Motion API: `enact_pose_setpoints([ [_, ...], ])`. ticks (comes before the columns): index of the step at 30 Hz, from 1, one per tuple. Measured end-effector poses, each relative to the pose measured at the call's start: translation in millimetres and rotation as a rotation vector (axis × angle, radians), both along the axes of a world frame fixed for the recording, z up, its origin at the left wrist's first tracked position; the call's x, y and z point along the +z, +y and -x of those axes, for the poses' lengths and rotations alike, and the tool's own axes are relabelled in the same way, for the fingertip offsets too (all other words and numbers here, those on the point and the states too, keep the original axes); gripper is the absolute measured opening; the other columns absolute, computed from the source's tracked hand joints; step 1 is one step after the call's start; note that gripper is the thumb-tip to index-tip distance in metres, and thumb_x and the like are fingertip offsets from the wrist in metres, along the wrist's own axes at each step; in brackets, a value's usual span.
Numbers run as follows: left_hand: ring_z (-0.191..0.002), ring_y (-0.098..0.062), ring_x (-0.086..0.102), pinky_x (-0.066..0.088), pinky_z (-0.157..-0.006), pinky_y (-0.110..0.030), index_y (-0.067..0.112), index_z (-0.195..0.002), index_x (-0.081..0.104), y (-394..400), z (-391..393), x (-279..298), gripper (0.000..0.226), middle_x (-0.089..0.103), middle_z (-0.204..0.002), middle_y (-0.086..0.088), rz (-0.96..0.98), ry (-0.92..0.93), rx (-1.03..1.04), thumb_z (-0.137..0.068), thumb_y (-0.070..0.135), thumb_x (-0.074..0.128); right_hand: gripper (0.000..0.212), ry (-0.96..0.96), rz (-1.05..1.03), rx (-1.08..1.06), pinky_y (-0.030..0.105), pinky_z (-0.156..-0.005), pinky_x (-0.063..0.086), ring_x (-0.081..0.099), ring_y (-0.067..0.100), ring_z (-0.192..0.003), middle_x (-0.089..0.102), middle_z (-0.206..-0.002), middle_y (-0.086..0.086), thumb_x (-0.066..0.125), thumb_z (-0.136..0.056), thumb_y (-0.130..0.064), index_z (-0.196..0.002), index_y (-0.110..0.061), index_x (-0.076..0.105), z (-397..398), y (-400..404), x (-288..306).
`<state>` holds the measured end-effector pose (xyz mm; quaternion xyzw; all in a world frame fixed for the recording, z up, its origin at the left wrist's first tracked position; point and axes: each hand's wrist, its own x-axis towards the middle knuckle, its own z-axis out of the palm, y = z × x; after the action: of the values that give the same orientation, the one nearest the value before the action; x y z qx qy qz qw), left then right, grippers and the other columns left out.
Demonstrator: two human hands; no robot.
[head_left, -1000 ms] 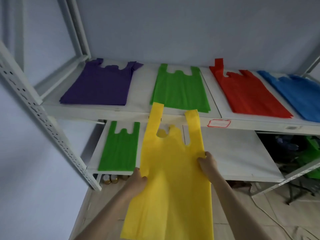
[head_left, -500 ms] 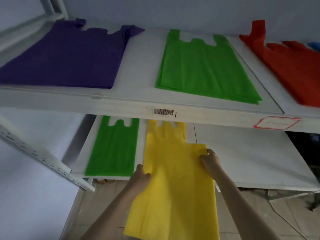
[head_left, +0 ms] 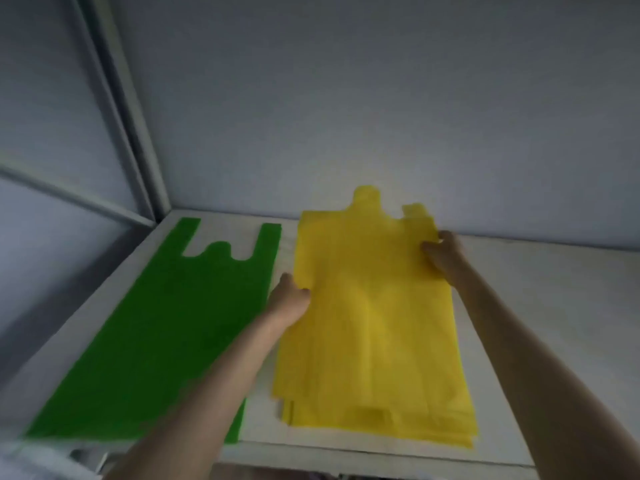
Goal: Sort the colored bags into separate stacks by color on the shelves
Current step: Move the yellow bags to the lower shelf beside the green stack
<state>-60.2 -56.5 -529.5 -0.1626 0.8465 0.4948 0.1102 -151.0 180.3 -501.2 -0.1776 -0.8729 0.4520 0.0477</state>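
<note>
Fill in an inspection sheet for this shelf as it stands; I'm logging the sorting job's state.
Surface: white shelf, bare to the right of the bags.
Job's things: yellow bag lies flat, layered edges at its near end; green bag flat beside it, apart.
Clutter: nothing seen.
Grippers: left hand grips the yellow bag's left edge; right hand grips its right edge near the handles.
Cables: nothing seen.
Surroundings: grey wall, shelf upright at left.

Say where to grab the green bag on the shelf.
Probably the near bottom edge of the green bag, pinched from the open front of the shelf. It lies flat with its handles toward the back wall and that edge at the shelf's front lip. The yellow bag and left hand crowd its right side.
</note>
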Motion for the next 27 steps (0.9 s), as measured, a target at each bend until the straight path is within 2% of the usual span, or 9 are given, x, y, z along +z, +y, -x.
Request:
enact_pose_setpoints([
  [3, -0.114, -0.035, 0.057, 0.048, -0.088, -0.039, 0.0, -0.133, 0.04, 5.2, 10.0, -65.0, 0.042, 0.054, -0.13, -0.021, 0.132, 0.001, 0.031, -0.095, 0.016, 0.044, 0.05, -0.058, 0.059, -0.009, 0.046, -0.095, 0.044, 0.052, 0.037, -0.118, 0.05, -0.132, 0.029, 0.052, -0.085, 0.001, -0.134, 0.004, 0.042, 16.9, 9.5, -74.9],
  [6, -0.112, -0.035, 0.058, 0.043, -0.066, -0.034, -0.002, -0.141, 0.029, 11.7, 15.6, -78.4, 0.049, 0.05, -0.135, -0.021, 0.322, 0.048, 0.007, -0.098, 0.018, 0.041, 0.057, -0.04, 0.117, -0.033, 0.033, -0.08, 0.04, 0.053, 0.03, -0.113, 0.049, -0.134, 0.026, 0.054, -0.083, 0.004, -0.138, -0.001, 0.038, 21.1, 19.3, -111.8],
  [9, -0.118, -0.033, 0.056, 0.049, -0.077, -0.036, -0.001, -0.148, 0.016, 16.7, 9.1, -61.9, 0.057, 0.04, -0.144, -0.02, 0.356, -0.019, -0.099, -0.1, 0.019, 0.039, 0.059, -0.067, 0.086, -0.032, 0.04, -0.088, 0.044, 0.051, 0.033, -0.118, 0.046, -0.136, 0.024, 0.052, -0.084, 0.005, -0.14, -0.003, 0.034, 17.3, 24.1, -103.4],
  [11, -0.122, -0.033, 0.052, 0.047, -0.088, -0.037, -0.003, -0.145, 0.021, 18.8, -3.0, -42.1, 0.054, 0.039, -0.143, -0.02, 0.376, -0.095, -0.169, -0.099, 0.017, 0.04, 0.058, -0.137, 0.055, -0.01, 0.043, -0.095, 0.044, 0.05, 0.035, -0.117, 0.047, -0.134, 0.024, 0.051, -0.085, 0.005, -0.141, -0.002, 0.033, 5.5, 23.6, -81.0],
  [14, -0.126, -0.033, 0.043, 0.041, -0.099, -0.038, 0.0, -0.135, 0.034, 21.6, -27.1, -2.3, 0.04, 0.038, -0.139, -0.018, 0.491, -0.212, -0.211, -0.097, 0.012, 0.038, 0.045, -0.245, -0.075, 0.065, 0.033, -0.08, 0.044, 0.052, 0.027, -0.095, 0.056, -0.106, 0.019, 0.051, -0.085, 0.003, -0.13, 0.003, 0.05, -22.7, 17.5, -39.1],
  [16, -0.125, -0.03, 0.044, 0.042, -0.099, -0.037, 0.002, -0.131, 0.039, 24.7, -47.0, 31.0, 0.035, 0.041, -0.136, -0.016, 0.528, -0.271, -0.211, -0.096, 0.01, 0.036, 0.037, -0.295, -0.136, 0.119, 0.032, -0.072, 0.046, 0.058, 0.03, -0.098, 0.057, -0.1, 0.018, 0.05, -0.086, 0.002, -0.122, 0.004, 0.058, -48.6, 11.1, -6.7],
  [18, -0.124, -0.029, 0.047, 0.043, -0.097, -0.036, 0.003, -0.129, 0.041, 29.3, -69.9, 65.3, 0.034, 0.044, -0.135, -0.015, 0.543, -0.308, -0.229, -0.096, 0.009, 0.035, 0.036, -0.337, -0.133, 0.14, 0.025, -0.065, 0.042, 0.059, 0.031, -0.102, 0.058, -0.104, 0.017, 0.048, -0.087, 0.001, -0.122, 0.0, 0.058, -83.0, 4.5, 25.7],
  [21, -0.12, -0.029, 0.05, 0.045, -0.094, -0.036, 0.001, -0.128, 0.043, 35.4, -107.9, 114.5, 0.033, 0.048, -0.132, -0.015, 0.554, -0.331, -0.284, -0.096, 0.007, 0.035, 0.035, -0.372, -0.192, 0.192, 0.02, -0.074, 0.035, 0.055, 0.031, -0.114, 0.057, -0.126, 0.017, 0.046, -0.089, -0.001, -0.122, -0.003, 0.056, -142.3, -3.6, 71.7],
  [27, -0.12, -0.026, 0.051, 0.045, -0.094, -0.034, 0.004, -0.127, 0.043, 44.9, -182.5, 221.3, 0.033, 0.049, -0.131, -0.013, 0.697, -0.278, -0.383, -0.096, 0.003, 0.035, 0.037, -0.402, -0.262, 0.272, 0.023, -0.074, 0.042, 0.057, 0.028, -0.11, 0.053, -0.127, 0.015, 0.04, -0.09, 0.002, -0.121, -0.007, 0.057, -232.1, -9.2, 175.2],
])
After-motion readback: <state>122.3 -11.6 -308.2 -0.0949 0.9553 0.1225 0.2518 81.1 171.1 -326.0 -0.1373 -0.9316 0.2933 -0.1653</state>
